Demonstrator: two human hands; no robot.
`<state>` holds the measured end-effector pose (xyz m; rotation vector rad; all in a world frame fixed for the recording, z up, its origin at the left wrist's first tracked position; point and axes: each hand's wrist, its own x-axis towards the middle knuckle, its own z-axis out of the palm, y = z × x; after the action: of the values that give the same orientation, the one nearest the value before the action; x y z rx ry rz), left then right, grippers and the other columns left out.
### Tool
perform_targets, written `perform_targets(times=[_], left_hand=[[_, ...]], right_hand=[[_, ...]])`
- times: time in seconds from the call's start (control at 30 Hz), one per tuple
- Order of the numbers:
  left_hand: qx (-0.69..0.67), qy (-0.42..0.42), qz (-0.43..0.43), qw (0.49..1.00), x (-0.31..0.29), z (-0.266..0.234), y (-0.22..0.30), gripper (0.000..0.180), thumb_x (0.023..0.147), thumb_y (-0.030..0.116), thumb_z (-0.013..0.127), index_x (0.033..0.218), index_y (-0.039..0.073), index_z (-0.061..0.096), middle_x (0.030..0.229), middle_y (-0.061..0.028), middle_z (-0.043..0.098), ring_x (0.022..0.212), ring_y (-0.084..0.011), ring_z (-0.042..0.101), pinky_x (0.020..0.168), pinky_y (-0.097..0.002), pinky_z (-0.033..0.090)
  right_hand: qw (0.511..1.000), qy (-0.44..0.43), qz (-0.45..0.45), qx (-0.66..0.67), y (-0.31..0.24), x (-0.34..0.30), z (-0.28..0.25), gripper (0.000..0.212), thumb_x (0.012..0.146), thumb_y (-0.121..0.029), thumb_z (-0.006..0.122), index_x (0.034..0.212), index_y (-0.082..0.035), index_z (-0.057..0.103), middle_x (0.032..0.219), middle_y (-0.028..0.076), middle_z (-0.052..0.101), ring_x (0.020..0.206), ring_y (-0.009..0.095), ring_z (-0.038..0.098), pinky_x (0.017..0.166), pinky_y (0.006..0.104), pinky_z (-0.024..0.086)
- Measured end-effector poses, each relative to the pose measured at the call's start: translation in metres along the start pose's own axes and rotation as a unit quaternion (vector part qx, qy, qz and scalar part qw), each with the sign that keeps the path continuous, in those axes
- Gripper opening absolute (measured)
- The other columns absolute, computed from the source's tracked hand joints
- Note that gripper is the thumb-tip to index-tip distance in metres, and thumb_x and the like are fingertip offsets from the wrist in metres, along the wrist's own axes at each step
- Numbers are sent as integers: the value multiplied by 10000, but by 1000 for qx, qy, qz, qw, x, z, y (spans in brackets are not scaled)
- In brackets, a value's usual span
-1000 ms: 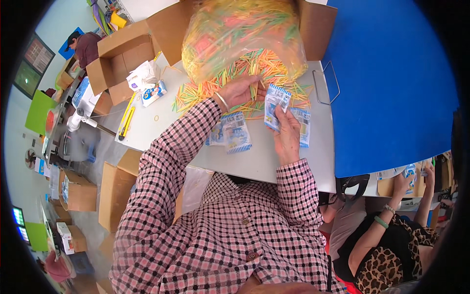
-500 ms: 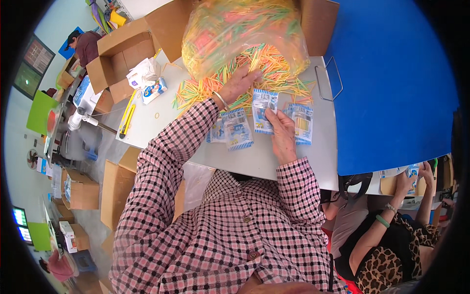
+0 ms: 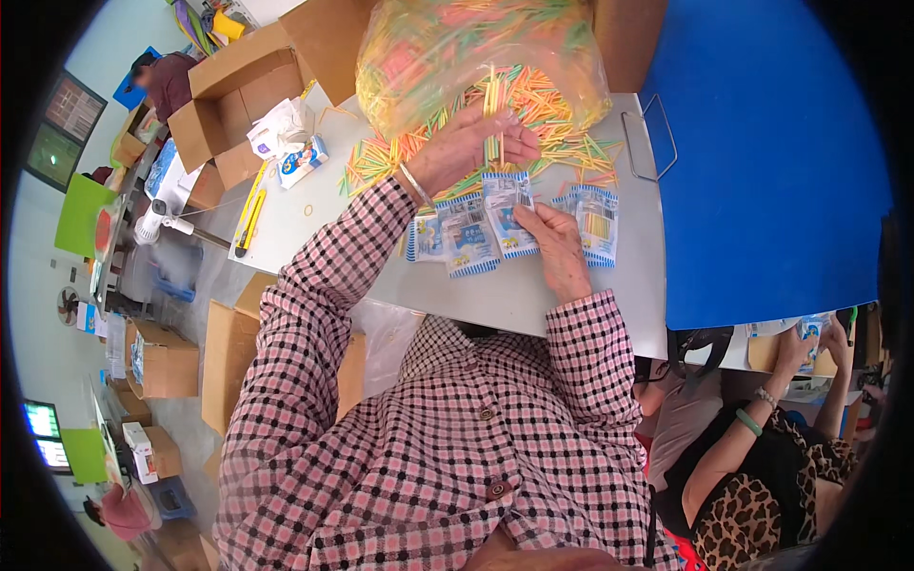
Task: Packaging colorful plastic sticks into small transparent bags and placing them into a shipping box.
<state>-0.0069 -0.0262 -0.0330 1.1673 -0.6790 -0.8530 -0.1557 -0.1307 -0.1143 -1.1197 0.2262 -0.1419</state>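
Note:
My left hand (image 3: 459,150) is closed around a small bunch of thin pastel sticks (image 3: 492,93), which stand up out of its fingers. Just below it, my right hand (image 3: 559,249) pinches a small blue-and-white clear packet (image 3: 506,228) with the thumb on its front. The bunch's lower ends are right above the packet's top edge. Behind my hands lies a heap of loose yellow, green and pink sticks (image 3: 552,105), spilling from a big clear plastic bag (image 3: 438,52). More packets (image 3: 466,243) rest left of the held one, and others (image 3: 598,228) lie to its right.
A yellow utility knife (image 3: 250,221) and a tissue pack (image 3: 303,164) lie on the white table's left side. Open cardboard boxes (image 3: 205,133) stand beyond. A blue board (image 3: 771,171) covers the right. At lower right a co-worker's hands (image 3: 793,347) handle similar packets.
My left hand has drawn back from the heap, now with a bunch of sticks upright in its fingers, and is above the packet. My right hand still holds the packet, slightly tilted.

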Motion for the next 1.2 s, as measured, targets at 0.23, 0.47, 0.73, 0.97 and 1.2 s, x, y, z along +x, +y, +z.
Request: perform_targets(times=[0.23,0.47,0.73,0.97,1.2], left_hand=[[87,14,-40,995,-16,18,1,377,962,322,402,1014,-24,544,990,-136,605,942,-214,607,810,-311,498],[89,-3,-16,996,-28,26,-4,413,957,360,401,1000,-11,577,980,-93,609,962,-178,573,835,-300,460],[100,-21,-22,995,-35,20,-8,407,921,351,502,1156,19,496,1032,-43,546,939,-100,518,810,-265,447],[226,-68,6,972,-27,6,-9,376,953,349,412,1149,47,521,1057,-24,545,1006,-120,495,888,-277,401],[306,-83,40,948,-16,-12,-16,367,957,342,414,1171,52,483,1073,-41,536,1090,-143,466,948,-311,367]], right_hand=[[1000,-16,24,-5,-5,-4,1,185,868,-148,595,955,10,636,841,18,647,698,53,583,629,175,470],[999,-31,25,5,-4,-5,-1,179,867,-146,595,958,2,638,851,22,649,716,52,587,644,179,471],[999,-32,-1,18,-6,-4,0,185,869,-140,593,975,4,637,877,18,644,758,53,580,683,185,465],[999,-22,-30,16,0,6,0,232,884,-156,578,1040,9,626,919,12,643,811,57,571,745,200,451],[998,-6,-52,26,6,13,-1,248,901,-181,559,1060,-2,624,943,6,641,834,53,563,769,198,441]])
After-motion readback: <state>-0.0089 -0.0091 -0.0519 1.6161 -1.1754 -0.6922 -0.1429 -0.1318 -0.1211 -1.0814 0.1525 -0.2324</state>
